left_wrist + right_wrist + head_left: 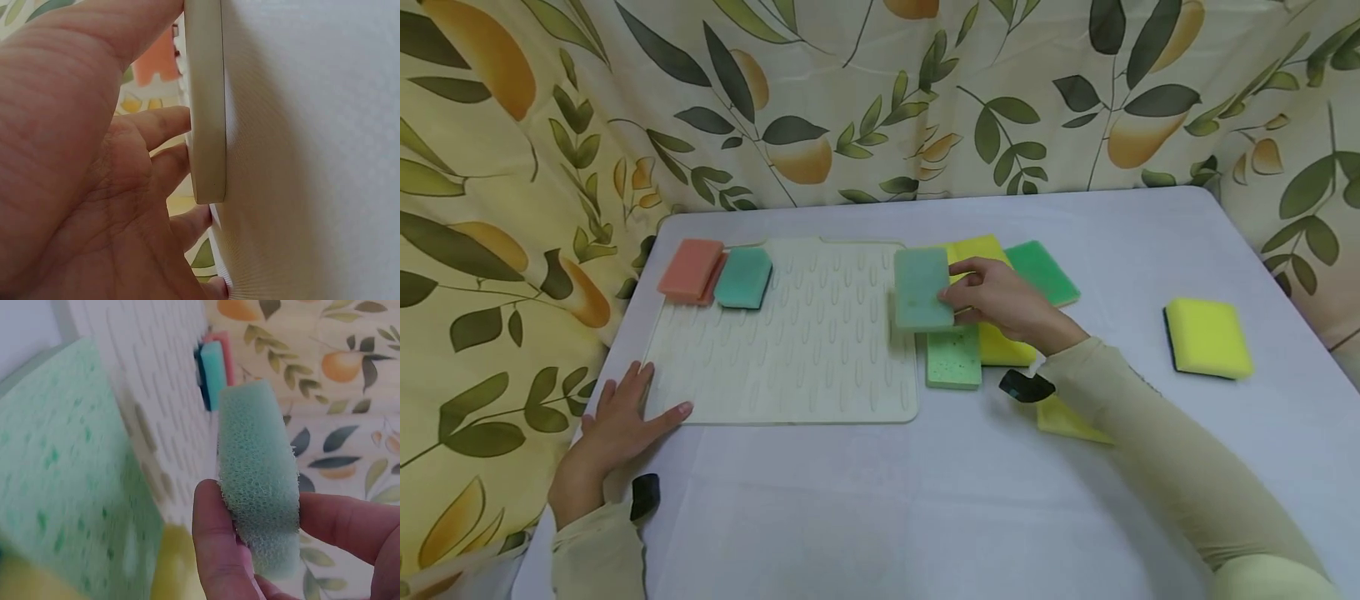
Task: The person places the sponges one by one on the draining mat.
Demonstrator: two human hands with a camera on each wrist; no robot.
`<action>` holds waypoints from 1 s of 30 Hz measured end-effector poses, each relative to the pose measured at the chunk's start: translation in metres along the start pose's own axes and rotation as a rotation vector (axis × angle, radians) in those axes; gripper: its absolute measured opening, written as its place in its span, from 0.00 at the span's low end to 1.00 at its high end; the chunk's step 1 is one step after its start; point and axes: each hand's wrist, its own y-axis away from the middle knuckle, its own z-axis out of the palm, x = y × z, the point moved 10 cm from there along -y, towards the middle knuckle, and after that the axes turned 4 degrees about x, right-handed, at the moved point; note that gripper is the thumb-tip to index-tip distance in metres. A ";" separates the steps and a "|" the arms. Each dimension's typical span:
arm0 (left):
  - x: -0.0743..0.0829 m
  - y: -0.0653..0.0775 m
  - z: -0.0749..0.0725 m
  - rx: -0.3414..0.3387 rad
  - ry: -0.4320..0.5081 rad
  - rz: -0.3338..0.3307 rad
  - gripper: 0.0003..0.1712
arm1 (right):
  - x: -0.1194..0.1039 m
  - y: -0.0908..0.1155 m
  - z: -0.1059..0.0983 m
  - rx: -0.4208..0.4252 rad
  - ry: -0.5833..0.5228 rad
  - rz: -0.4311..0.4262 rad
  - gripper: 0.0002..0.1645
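Left hand [613,425] rested splayed against the white mat [805,375] while the right hand [1000,300] pinched the raised pale-teal sponge [921,290], whose porous foam likely needed only light pressure.

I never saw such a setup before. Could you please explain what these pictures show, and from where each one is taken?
There is no machine here, only a person working bare-handed. The wide picture comes from a camera worn on the head; the two close ones come from cameras on the left and right wrists. On the white-covered table lies a white ridged mat, with a red sponge and a teal sponge at its far left. A yellow sponge lies far right. The right hand holds a pale green sponge; the left hand touches the mat.
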 end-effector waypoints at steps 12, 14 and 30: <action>-0.001 -0.001 0.001 -0.004 0.004 -0.010 0.67 | -0.019 -0.035 0.061 -0.101 -0.105 -0.004 0.41; -0.001 -0.001 0.000 -0.003 0.001 -0.014 0.67 | -0.023 -0.041 0.070 -0.104 -0.135 0.014 0.39; -0.001 0.000 -0.001 0.005 0.015 -0.021 0.67 | -0.048 -0.083 0.128 -0.099 -0.211 0.052 0.34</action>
